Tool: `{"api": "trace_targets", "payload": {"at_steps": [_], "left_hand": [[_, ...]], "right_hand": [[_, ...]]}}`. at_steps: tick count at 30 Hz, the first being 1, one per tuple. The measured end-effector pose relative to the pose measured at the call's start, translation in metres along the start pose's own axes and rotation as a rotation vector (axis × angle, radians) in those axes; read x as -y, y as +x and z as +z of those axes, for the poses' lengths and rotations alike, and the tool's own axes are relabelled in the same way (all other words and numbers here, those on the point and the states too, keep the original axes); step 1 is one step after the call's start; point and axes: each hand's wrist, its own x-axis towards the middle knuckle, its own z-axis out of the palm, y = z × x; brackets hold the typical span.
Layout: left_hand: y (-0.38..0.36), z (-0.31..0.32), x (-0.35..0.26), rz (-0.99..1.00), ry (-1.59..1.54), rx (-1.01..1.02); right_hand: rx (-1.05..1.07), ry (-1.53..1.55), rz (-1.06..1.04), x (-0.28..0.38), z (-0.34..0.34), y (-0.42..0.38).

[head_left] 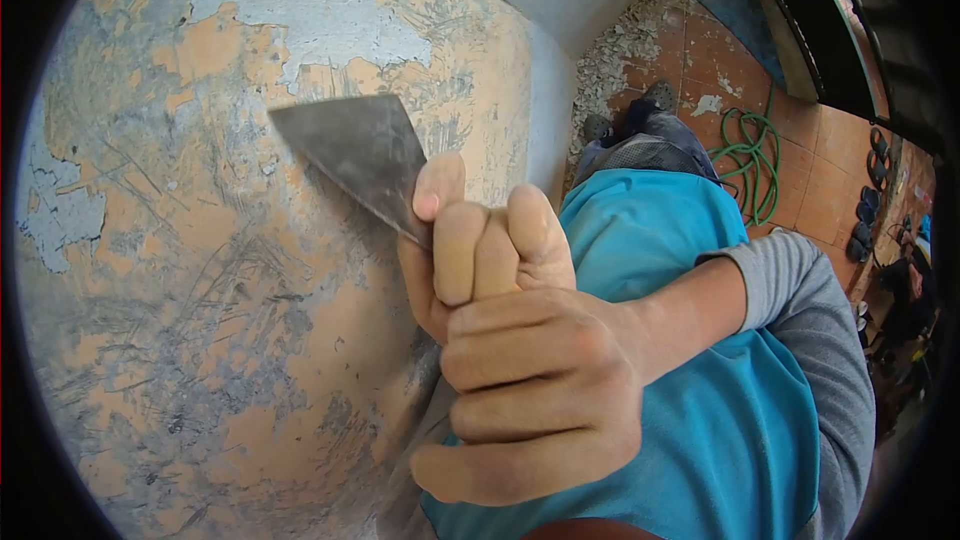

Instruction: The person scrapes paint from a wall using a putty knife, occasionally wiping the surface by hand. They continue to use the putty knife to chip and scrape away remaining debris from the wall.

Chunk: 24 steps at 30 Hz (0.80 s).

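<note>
A paint scraper with a wide, dark metal blade point(365, 145) slants up and to the left against the wall point(230, 340). My left hand point(490, 245) is closed round it just behind the blade, one fingertip resting by the blade's neck. Lower and closer to the camera, my right hand point(545, 385) is wrapped over the line of the handle, pressed against the left hand. The handle itself is hidden by the fingers. Patchy grey-blue paint point(310, 10) remains on the wall around bare, scratched tan areas.
Paint flakes point(615, 60) litter the terracotta floor point(800, 180) along the wall's foot. A coiled green hose point(755, 165) lies to the right of my legs. Farther right are dark sandals point(868, 210) and a dark-framed object point(790, 15).
</note>
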Motion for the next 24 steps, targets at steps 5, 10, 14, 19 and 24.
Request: {"api": "trace_targets", "payload": {"at_steps": [5,10,14,19,24], "left_hand": [[0.003,0.0,0.001,0.005,-0.012,0.003],[-0.001,0.001,0.002,-0.003,0.01,0.005],[0.002,0.004,0.0,-0.003,0.002,0.005],[0.002,0.01,-0.005,-0.001,-0.01,0.01],[0.007,0.011,0.0,-0.014,-0.029,0.021]], "right_hand": [[-0.017,-0.063,-0.065,-0.015,0.002,-0.005],[0.044,-0.083,-0.078,-0.035,0.002,-0.013],[0.003,-0.005,-0.029,-0.008,0.006,-0.008],[-0.024,-0.198,-0.066,-0.029,-0.002,0.002],[-0.005,-0.223,-0.043,-0.021,-0.009,0.009]]}}
